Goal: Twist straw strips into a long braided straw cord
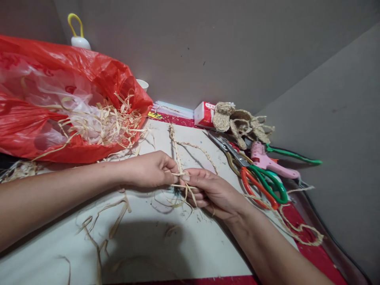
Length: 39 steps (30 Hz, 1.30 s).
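Observation:
A braided straw cord (177, 152) runs from a knot at the back of the white board down to my two hands. My left hand (156, 169) is closed, pinching pale strands at the cord's lower end. Close beside it, my right hand (208, 189) grips the braid's end between thumb and fingers. Loose strand tips (187, 194) stick out below the fingers. A second thin braid (202, 149) branches off to the right and lies on the board. Whether both hands hold the same strand is hard to make out.
An opened red plastic bag (89, 148) of straw strips lies at left. Scissors (264, 184), a pink glue gun (271, 164), woven straw pieces (224, 114) and a red-white box (204, 114) sit at right. Loose straw (95, 233) litters the white board (142, 253). Grey walls stand behind.

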Available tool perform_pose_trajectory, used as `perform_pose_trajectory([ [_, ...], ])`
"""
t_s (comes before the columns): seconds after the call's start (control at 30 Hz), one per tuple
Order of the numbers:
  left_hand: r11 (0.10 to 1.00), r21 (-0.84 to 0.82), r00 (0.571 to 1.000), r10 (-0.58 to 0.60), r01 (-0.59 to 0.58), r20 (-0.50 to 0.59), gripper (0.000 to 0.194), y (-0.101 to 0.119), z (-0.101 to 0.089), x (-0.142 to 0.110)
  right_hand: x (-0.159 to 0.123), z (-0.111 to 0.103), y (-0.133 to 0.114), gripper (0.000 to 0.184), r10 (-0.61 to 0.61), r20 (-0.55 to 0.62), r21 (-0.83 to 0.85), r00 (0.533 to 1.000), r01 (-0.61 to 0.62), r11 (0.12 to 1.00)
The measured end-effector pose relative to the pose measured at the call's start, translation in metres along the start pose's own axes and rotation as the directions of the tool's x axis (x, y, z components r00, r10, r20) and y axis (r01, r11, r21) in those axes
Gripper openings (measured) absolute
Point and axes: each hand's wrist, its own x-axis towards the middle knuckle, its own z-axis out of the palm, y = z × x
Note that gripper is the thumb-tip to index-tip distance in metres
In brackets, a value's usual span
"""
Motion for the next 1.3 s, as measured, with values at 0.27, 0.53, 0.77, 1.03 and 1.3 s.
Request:
perform_pose_trajectory([
  [0.27,0.974,0.187,0.991,-0.134,0.127,0.023,0.015,0.013,-0.022,-0.008,-0.002,0.001,-0.003,0.019,0.008,-0.025,-0.034,1.000,-0.009,0.999],
  [0.53,0.884,-0.446,0.990,-0.137,0.139,0.036,0.013,0.005,0.002,0.004,-0.002,0.001,-0.003,0.021,0.029,-0.003,-0.054,1.000,-0.029,0.998],
  [0.77,0.955,-0.258,0.983,-0.171,0.149,-0.063,0.017,-0.003,0.016,0.002,-0.002,0.001,-0.001,0.026,0.038,0.024,-0.103,0.999,-0.035,0.994],
  [1.03,0.972,-0.204,0.993,-0.120,0.113,-0.022,0.017,-0.008,0.011,0.004,-0.003,-0.001,0.000,0.023,-0.019,0.010,-0.210,1.000,0.021,0.977],
  [1.3,0.942,-0.313,0.991,-0.133,0.121,-0.017,0.025,-0.010,0.016,0.002,-0.005,0.003,0.002,0.028,-0.108,-0.062,-0.333,0.992,0.082,0.939],
])
